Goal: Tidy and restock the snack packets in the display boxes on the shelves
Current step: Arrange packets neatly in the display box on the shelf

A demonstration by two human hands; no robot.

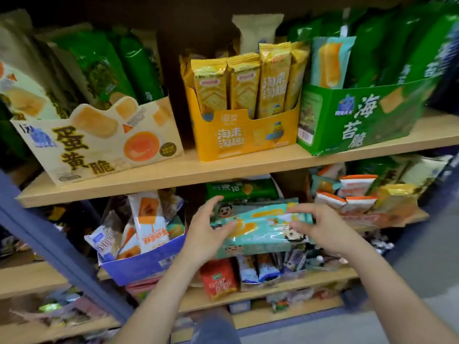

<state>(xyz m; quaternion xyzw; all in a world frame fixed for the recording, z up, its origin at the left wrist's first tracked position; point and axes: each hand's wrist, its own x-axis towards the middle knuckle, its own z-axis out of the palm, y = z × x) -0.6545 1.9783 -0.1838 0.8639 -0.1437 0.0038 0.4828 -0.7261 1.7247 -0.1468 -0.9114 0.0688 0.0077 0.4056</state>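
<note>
Left hand (202, 234), right hand (323, 229) round teal packets (260, 228) under wooden shelf (173, 170)

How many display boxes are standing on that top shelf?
3: a cream box at the left, a yellow box in the middle, a green box at the right. More may sit beyond the picture's edges.

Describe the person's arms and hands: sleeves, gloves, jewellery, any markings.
Both forearms are bare down to the picture's lower edge, and no sleeve shows. The left hand and the right hand wear no gloves. No watch, bracelet or ring is visible on either wrist or on the fingers. No tattoos or other marks show, though the picture is slightly soft.
</note>
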